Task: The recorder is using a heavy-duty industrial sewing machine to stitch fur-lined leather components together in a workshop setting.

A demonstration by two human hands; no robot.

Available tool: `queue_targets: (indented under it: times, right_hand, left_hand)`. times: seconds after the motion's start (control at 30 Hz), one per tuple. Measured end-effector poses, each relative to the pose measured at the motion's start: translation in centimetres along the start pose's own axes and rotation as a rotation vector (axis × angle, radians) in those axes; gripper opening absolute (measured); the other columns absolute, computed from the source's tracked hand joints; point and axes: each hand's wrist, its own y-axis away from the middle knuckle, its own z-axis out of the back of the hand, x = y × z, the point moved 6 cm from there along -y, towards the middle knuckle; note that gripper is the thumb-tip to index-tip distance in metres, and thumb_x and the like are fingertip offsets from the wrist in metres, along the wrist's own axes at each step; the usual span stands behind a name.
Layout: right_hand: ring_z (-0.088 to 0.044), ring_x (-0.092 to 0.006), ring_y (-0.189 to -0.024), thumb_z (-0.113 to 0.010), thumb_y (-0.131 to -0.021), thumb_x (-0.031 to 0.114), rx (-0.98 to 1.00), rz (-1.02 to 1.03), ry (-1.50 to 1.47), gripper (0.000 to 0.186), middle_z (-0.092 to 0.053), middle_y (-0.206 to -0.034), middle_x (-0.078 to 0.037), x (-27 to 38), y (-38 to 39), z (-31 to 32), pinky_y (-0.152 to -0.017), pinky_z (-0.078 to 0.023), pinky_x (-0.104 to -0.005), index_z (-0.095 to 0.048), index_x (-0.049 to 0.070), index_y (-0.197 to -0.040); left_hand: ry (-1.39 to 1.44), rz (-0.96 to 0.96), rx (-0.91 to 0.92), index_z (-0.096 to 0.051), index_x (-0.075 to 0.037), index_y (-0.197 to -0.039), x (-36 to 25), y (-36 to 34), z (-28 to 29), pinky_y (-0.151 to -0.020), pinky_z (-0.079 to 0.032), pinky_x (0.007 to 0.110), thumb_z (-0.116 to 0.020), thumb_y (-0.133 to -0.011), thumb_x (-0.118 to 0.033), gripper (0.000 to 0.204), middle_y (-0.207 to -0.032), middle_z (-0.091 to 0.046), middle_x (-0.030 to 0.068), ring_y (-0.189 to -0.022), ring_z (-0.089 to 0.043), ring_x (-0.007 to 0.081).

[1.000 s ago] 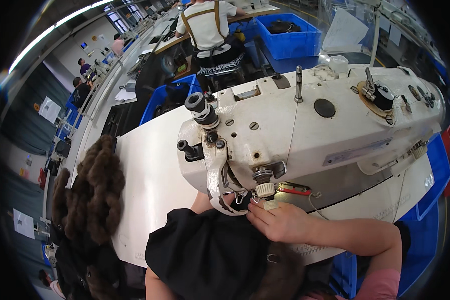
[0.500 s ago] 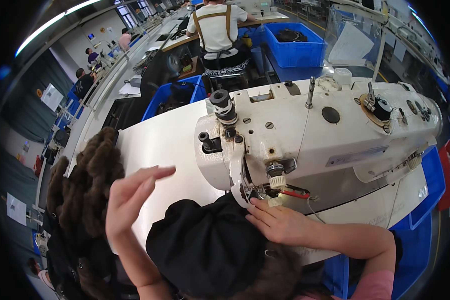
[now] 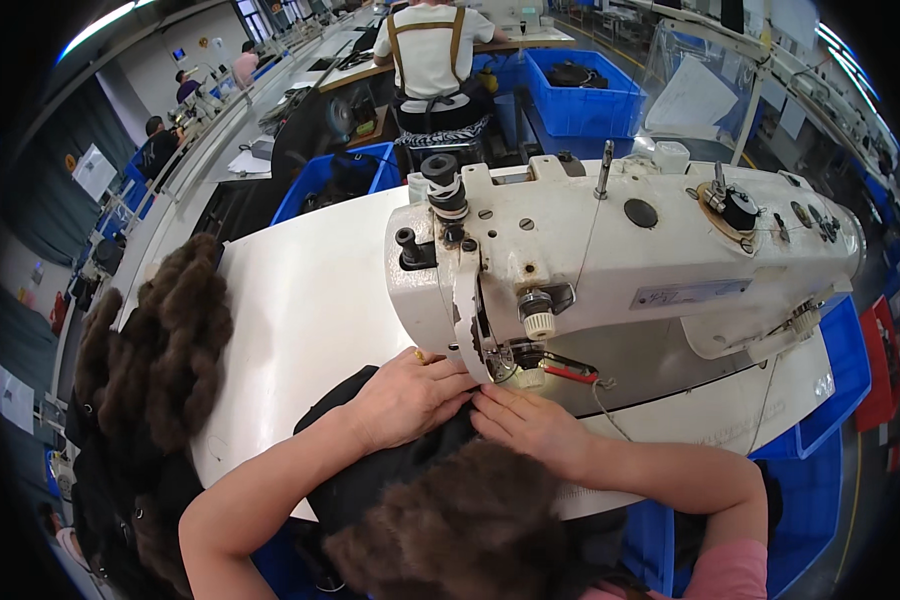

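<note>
A black cloth piece with brown fur (image 3: 450, 515) lies below the head of a white sewing machine (image 3: 590, 250), its edge running in by the needle area. My left hand (image 3: 410, 398), with a ring on one finger, rests on the black cloth, fingers together and closed on its edge left of the needle area. Close beside it, my right hand (image 3: 530, 428) has its fingertips closed on the same edge just in front of the machine head. The two hands nearly meet there. The needle and presser foot are mostly hidden behind the machine's front cover and my fingers.
Brown furry pieces with black cloth (image 3: 175, 345) are heaped at the left of the white table (image 3: 290, 290). Blue bins (image 3: 810, 500) stand at the right, with another blue bin (image 3: 585, 105) behind the machine. A person (image 3: 432, 50) sits at a bench ahead.
My left hand has come down from the air onto the cloth beside my right hand. The cloth has been turned over or folded, showing more brown fur. The view has shifted slightly.
</note>
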Motion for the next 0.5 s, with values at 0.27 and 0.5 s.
queue_targets:
  times: [0.27, 0.5]
  right_hand:
    - [-0.063, -0.0144, -0.057, -0.047, -0.094, 0.013, -0.133, -0.974, -1.166, 0.020, -0.063, -0.072, -0.012, -7.3, 1.5, 0.9, -0.052, -0.053, -0.0278, -0.054, -0.006, -0.096]
    - [-0.061, -0.0115, -0.052, -0.043, -0.093, 0.011, -0.172, -1.096, -1.266, 0.024, -0.061, -0.066, -0.010, -7.7, 1.1, 0.7, -0.047, -0.050, -0.0235, -0.057, -0.006, -0.082]
  left_hand:
    - [0.026, -0.039, -0.037, -0.069, -0.014, -0.108, 0.4, 0.0, -0.2, -0.064, -0.053, 0.037, -0.071, -0.083, -0.015, 0.026, -0.095, -0.067, 0.0098, -0.078, -0.066, 0.0285]
    - [0.005, -0.053, 0.044, -0.069, -0.017, -0.112, 1.3, 0.3, -0.9, -0.054, -0.051, 0.038, -0.064, -0.089, -0.026, 0.025, -0.086, -0.066, 0.0112, -0.066, -0.064, 0.0286]
